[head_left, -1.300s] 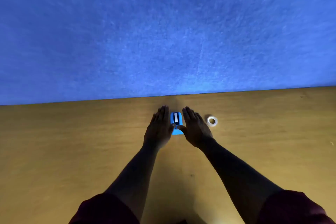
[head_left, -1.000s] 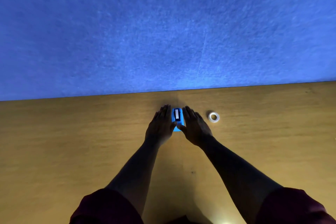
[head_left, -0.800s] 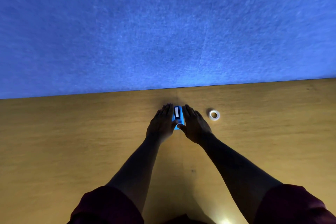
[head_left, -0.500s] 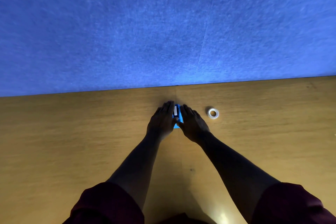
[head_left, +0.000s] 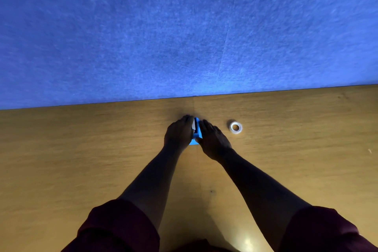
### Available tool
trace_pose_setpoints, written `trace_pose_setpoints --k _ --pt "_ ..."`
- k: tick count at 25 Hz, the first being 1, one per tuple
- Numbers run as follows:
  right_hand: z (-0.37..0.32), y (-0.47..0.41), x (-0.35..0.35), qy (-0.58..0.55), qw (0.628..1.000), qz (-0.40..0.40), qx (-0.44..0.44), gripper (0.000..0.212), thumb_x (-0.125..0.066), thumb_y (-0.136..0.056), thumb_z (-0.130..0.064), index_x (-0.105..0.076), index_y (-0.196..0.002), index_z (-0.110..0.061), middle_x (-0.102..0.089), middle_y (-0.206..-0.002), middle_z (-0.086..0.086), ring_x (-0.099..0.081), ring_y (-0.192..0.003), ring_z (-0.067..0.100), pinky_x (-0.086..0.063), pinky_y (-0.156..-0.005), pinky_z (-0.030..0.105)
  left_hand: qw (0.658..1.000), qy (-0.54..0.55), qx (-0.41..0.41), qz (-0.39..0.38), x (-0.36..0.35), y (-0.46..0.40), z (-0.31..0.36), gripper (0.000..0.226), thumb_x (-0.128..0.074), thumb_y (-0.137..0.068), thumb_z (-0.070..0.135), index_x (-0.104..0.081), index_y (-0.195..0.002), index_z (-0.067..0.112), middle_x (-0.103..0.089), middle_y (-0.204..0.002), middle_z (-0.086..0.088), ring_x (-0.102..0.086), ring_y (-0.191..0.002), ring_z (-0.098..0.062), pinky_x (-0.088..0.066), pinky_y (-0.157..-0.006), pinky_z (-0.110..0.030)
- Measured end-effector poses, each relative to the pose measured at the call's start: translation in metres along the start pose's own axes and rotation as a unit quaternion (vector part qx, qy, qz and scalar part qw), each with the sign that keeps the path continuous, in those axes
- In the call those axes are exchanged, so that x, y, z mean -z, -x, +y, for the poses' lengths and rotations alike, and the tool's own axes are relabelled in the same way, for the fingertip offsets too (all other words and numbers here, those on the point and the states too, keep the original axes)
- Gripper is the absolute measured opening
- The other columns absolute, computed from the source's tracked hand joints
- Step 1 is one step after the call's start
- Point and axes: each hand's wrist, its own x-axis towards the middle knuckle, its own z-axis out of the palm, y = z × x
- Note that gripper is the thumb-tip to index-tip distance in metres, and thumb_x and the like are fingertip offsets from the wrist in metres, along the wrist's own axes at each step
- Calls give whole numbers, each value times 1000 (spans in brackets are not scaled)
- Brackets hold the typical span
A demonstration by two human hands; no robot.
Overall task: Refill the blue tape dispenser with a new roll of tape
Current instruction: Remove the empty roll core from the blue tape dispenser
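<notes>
1. Blue tape dispenser (head_left: 196, 135) sits on the bench (head_left: 81, 159), pressed between the left hand (head_left: 179, 134) and the right hand (head_left: 212, 140); both hands close flat against its sides, holding it.
2. New tape roll (head_left: 235, 127) lies flat, near the right hand's outer side, untouched.
3. Risk, as I judge it: squeezing from both sides could pop the small dispenser out and send it sliding away from the hands toward the blue felt wall (head_left: 184, 26).
4. Nothing stands between the right hand and the roll; dim light hides the dispenser's inner parts.
</notes>
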Motion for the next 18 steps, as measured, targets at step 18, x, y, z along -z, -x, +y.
trace_pose_setpoints --k 18 --pt "-6 0 30 -111 990 30 -81 61 -57 -100 -36 -35 -152 -13 -44 -156 9 -52 -136 26 -54 -98 39 998 31 34 33 24 5 7 46 -70 -89 33 -50 -128 18 -65 -124 -1 -70 -99 -18 -49 -69 -26"
